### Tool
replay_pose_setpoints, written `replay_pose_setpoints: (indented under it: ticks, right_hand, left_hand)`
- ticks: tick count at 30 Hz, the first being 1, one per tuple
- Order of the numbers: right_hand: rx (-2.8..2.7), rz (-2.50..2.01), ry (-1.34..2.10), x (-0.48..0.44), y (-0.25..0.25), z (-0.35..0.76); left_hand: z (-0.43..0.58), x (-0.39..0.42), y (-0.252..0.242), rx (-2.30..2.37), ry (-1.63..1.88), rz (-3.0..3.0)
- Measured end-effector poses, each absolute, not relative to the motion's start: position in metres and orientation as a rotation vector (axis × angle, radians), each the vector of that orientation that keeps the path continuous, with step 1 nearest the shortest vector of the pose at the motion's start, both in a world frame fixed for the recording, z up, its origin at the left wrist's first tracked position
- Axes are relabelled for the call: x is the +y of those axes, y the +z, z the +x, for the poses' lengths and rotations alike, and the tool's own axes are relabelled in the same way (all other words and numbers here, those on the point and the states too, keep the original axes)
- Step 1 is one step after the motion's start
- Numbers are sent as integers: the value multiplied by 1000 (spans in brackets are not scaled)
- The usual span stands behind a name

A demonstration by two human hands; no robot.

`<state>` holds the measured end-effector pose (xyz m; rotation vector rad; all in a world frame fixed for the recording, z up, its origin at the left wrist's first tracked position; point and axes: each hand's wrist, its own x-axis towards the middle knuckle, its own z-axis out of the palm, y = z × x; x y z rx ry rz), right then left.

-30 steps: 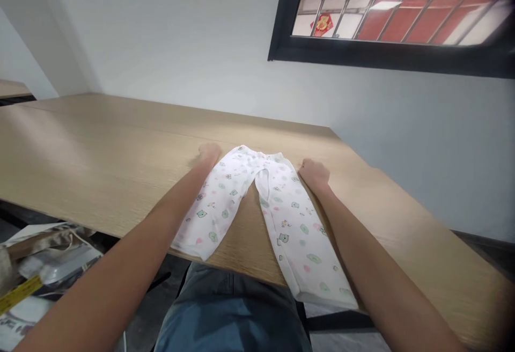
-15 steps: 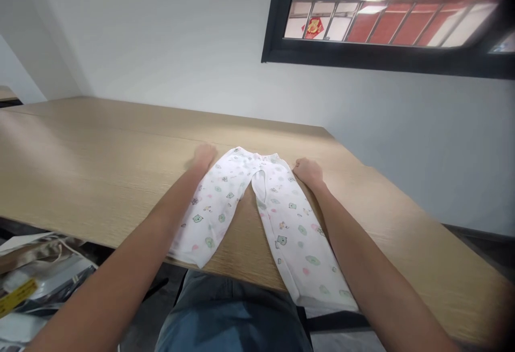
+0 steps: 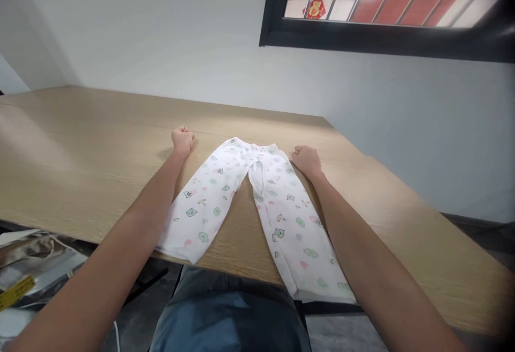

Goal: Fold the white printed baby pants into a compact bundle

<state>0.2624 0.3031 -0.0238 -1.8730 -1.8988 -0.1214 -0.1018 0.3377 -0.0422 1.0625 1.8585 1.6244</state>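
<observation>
A pair of white children's trousers with green, pink and brown animal prints lies spread on the wooden table. Its waistband points away from me, and the two legs reach the near edge. To the left of the waistband, apart from the cloth, my left hand is closed in a fist with nothing visible in it. My right hand, also a fist, rests on the table close beside the right side of the waist. My forearms run along the outer sides of the legs.
A white wall stands behind the table, with a barred, dark-framed window at upper right. Below the table's left front edge are plastic-wrapped items and a white cable. My lap is under the near edge.
My left hand has moved left, away from the waistband. The right hand stays almost in place beside the trousers. The view has tilted slightly downward.
</observation>
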Motion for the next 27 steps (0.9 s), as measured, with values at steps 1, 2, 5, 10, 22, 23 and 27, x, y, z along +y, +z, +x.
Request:
replay_pose_setpoints:
  ticks: [1, 2, 5, 10, 22, 23, 27]
  right_hand:
    - [-1889, -1855, -110, 303, -24, 263]
    - [-1878, -1839, -100, 304, -24, 263]
    - [-1844, -1799, -76, 306, -25, 263]
    - [-1765, -1763, -100, 308, -25, 265]
    - [-1788, -1729, -103, 309, -25, 262]
    - [-1802, -1714, -103, 309, -25, 261]
    - [-1813, -1659, -124, 310, -25, 262]
  left_hand:
    - [-103, 339, -42, 1853, 1645, 1034]
    - [-103, 339, -41, 1848, 1664, 1008]
    - [-103, 340, -40, 1839, 1714, 967]
    - [-104, 341, -41, 1840, 1774, 994]
    - [-103, 343, -47, 1872, 1806, 1188]
    - [-102, 343, -47, 1877, 1798, 1194]
    - [-99, 338, -44, 1897, 1729, 1240]
